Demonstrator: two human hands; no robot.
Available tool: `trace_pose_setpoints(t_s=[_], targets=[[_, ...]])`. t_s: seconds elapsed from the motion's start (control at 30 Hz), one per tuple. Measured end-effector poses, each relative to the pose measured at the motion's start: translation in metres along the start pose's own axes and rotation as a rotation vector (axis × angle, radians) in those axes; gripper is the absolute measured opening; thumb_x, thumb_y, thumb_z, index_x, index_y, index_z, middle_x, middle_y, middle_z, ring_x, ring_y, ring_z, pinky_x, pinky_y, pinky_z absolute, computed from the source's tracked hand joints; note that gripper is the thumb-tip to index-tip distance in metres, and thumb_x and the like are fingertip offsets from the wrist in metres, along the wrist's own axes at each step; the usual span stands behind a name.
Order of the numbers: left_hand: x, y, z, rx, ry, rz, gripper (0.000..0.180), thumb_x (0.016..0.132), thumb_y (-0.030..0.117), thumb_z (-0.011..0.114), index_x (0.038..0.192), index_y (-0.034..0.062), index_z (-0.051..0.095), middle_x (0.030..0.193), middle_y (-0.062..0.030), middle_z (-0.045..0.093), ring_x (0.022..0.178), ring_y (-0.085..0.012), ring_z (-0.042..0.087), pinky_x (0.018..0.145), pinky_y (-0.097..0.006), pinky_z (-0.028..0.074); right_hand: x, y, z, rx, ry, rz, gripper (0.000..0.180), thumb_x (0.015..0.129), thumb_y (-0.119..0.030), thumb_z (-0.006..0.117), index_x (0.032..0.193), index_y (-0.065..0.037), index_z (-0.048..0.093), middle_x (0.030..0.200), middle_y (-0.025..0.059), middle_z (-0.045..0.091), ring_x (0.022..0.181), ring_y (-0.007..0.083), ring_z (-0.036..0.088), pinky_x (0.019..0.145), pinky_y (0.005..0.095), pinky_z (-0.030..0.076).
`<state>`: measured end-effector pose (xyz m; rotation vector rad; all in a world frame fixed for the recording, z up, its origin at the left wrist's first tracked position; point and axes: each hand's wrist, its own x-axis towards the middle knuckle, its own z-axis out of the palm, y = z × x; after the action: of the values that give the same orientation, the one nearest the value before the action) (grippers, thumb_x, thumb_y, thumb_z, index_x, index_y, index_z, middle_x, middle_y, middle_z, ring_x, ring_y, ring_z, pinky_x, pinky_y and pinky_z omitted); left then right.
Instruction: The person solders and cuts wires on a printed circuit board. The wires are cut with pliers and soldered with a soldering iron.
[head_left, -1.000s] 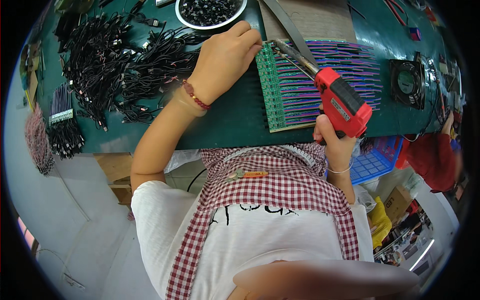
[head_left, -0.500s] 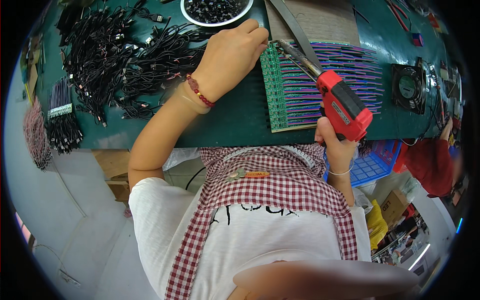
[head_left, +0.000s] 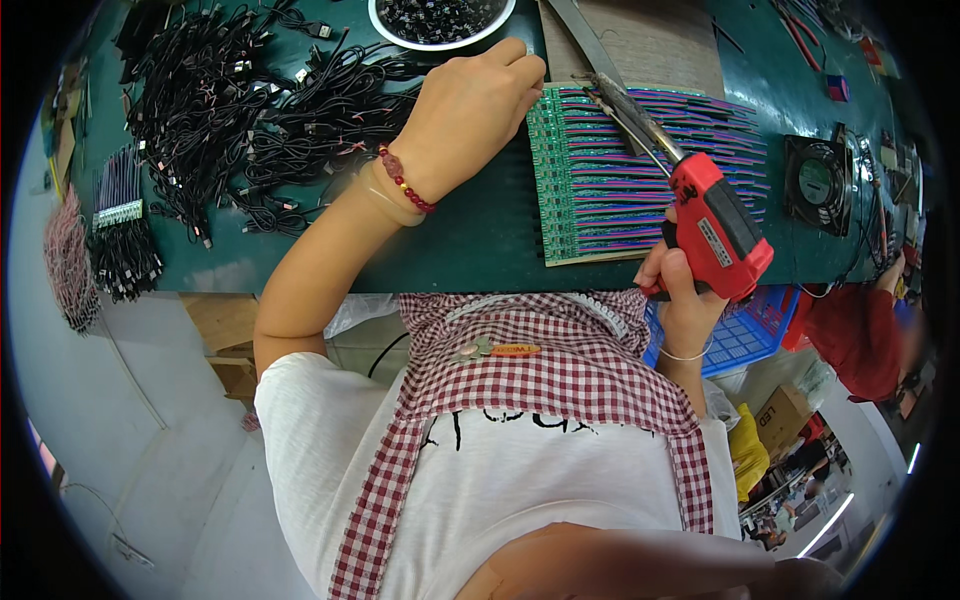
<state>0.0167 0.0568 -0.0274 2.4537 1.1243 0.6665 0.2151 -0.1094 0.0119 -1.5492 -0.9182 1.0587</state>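
My right hand [head_left: 690, 310] is wrapped round the grip of a red and black soldering gun [head_left: 722, 228]. Its long metal tip points up and left, over the wires near the far end of a green circuit board panel [head_left: 556, 190]. Rows of thin pink, blue and black wires [head_left: 670, 195] run rightward from the panel. At the panel's far left corner, my left hand [head_left: 470, 110] is closed with fingers pinched together; whatever they hold is hidden behind them.
A tangle of black USB cables [head_left: 200, 110] covers the table's left side. Beyond my left hand stands a white bowl [head_left: 376, 22] of small black parts. A metal strip [head_left: 590, 45] lies over a wooden board [head_left: 665, 45]. A black fan [head_left: 817, 180] sits to the right, near another person's red sleeve [head_left: 850, 335].
The soldering gun has shifted right and slightly toward me, its tip drawing away from the panel's far left corner. My left hand has moved a little to the right.
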Motion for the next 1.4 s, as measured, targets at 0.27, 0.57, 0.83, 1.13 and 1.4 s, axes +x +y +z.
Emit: trace_pose_setpoints(t_s=[0.27,0.57,0.83,1.13,1.4], targets=[[0.001,0.002,-0.003,-0.001,-0.005,0.012,0.008,0.078,0.012,0.061,0.079,0.0052,0.056,0.075,-0.0065,0.053,0.065,-0.0264,0.056,0.056,-0.035,0.045,-0.007,0.009,-0.005,-0.073,-0.05,0.084,0.035,0.084,-0.011,0.055,0.113,0.008,0.047,0.056,0.0057,0.05,0.046,0.0122,0.047,0.044,0.0241,0.038],[0.003,0.005,-0.004,0.064,-0.006,0.027,0.008,0.078,0.013,0.061,0.078,0.0064,0.057,0.076,-0.0047,0.053,0.065,-0.0249,0.057,0.055,-0.035,0.046,-0.009,0.015,-0.002,-0.097,-0.046,0.088,0.029,0.085,-0.009,0.054,0.108,0.008,0.048,0.056,0.0049,0.049,0.046,0.0114,0.047,0.044,0.0234,0.038],[0.005,0.003,-0.003,0.144,-0.03,0.07,0.009,0.077,0.013,0.061,0.078,0.0056,0.056,0.076,-0.0056,0.052,0.065,-0.0254,0.057,0.055,-0.035,0.046,-0.007,0.01,0.002,-0.049,-0.033,0.063,0.029,0.085,-0.007,0.053,0.109,0.008,0.048,0.056,0.0047,0.049,0.046,0.0115,0.046,0.045,0.0236,0.039],[0.002,0.004,-0.005,0.164,-0.064,0.053,0.009,0.078,0.012,0.06,0.081,0.0043,0.057,0.078,-0.0066,0.053,0.066,-0.0259,0.058,0.056,-0.036,0.046,-0.008,0.011,0.002,-0.054,-0.031,0.08,0.031,0.085,-0.007,0.054,0.111,0.008,0.047,0.057,0.0058,0.049,0.046,0.012,0.045,0.045,0.0248,0.039],[-0.047,0.046,-0.035,-0.134,-0.001,-0.185,0.014,0.079,0.005,0.059,0.092,0.0014,0.06,0.092,-0.0118,0.058,0.077,-0.0293,0.06,0.066,-0.034,0.049,-0.003,0.004,-0.013,0.058,0.038,0.032,0.032,0.086,-0.012,0.054,0.111,0.006,0.045,0.057,0.0066,0.048,0.045,0.012,0.043,0.044,0.0247,0.038]])
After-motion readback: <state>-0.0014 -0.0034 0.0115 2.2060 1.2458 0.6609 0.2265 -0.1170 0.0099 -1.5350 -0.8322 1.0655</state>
